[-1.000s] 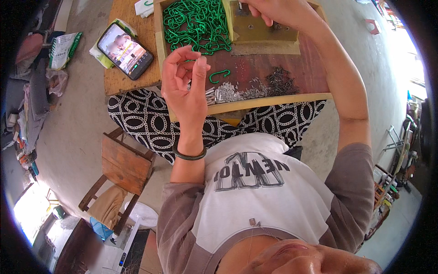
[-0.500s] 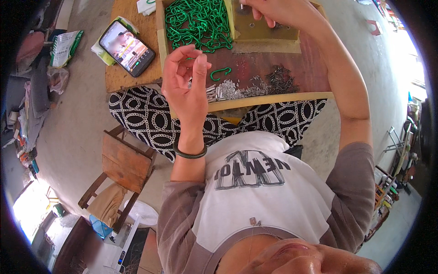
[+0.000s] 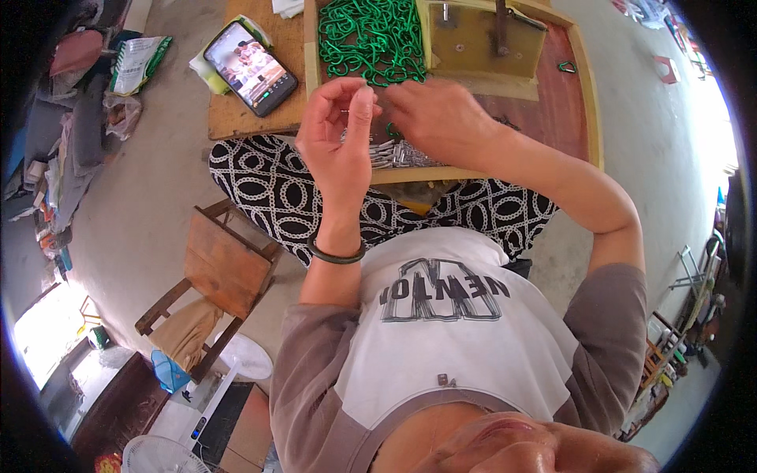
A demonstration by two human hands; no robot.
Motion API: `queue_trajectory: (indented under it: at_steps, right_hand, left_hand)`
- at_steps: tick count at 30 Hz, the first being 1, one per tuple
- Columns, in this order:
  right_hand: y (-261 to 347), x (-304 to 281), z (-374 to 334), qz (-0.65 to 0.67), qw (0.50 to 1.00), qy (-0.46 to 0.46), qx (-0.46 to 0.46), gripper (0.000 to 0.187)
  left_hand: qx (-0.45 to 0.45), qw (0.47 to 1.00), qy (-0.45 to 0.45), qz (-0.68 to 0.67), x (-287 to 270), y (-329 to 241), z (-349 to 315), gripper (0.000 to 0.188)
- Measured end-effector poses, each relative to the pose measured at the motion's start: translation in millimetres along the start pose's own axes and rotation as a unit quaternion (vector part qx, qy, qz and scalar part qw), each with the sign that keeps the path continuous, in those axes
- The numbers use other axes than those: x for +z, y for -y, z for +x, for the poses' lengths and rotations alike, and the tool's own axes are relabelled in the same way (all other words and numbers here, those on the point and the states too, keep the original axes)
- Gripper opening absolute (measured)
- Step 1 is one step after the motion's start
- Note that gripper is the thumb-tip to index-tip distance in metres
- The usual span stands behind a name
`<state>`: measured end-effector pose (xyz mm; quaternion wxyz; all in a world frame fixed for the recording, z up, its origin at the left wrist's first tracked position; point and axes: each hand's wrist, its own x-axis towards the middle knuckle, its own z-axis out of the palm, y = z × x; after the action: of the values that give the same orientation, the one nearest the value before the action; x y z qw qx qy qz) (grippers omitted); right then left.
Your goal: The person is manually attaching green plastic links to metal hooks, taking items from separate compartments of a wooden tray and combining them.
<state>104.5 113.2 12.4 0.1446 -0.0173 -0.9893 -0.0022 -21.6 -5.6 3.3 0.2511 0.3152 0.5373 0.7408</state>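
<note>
My left hand is raised over the near left part of the wooden tray, fingers curled toward the thumb. A small silvery bit shows between them, too small to name surely. Close beside it on the right, my right hand reaches across the tray with bent fingers pointing left; what its fingertips hold is hidden. Just below those fingertips, part of a green snap hook shows. Small silvery metal pins lie along the tray's near edge, partly under my right hand. A heap of green snap hooks fills the far left compartment.
A metal plate with an upright rod stands at the tray's far side. Another green snap hook lies to its right. A phone rests on the wooden table at left. A wooden chair stands on the floor.
My right hand has come back from the metal plate to beside my left hand, now covering part of the pins. My left hand keeps its curled pose. The whole view has shifted slightly.
</note>
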Motion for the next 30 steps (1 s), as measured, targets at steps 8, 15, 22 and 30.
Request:
queue_trajectory:
  at_steps: [8, 15, 22, 30]
  right_hand:
    - [-35, -51, -17, 0.044, 0.977, -0.196, -0.07, 0.027]
    - [-51, -55, -30, 0.08, 0.983, -0.156, -0.048, 0.051]
    - [-61, -51, -30, 0.099, 0.979, -0.169, 0.066, 0.066]
    - [-94, -61, -17, -0.06, 0.969, -0.177, 0.16, 0.037]
  left_hand:
    - [-0.314, 0.916, 0.236, -0.079, -5, -11, 11, 0.023]
    - [-0.239, 0.939, 0.234, -0.08, 14, -10, 24, 0.011]
    - [-0.12, 0.976, 0.149, 0.108, 49, -19, 35, 0.009]
    - [-0.073, 0.98, 0.135, 0.126, 62, 1, 80, 0.03]
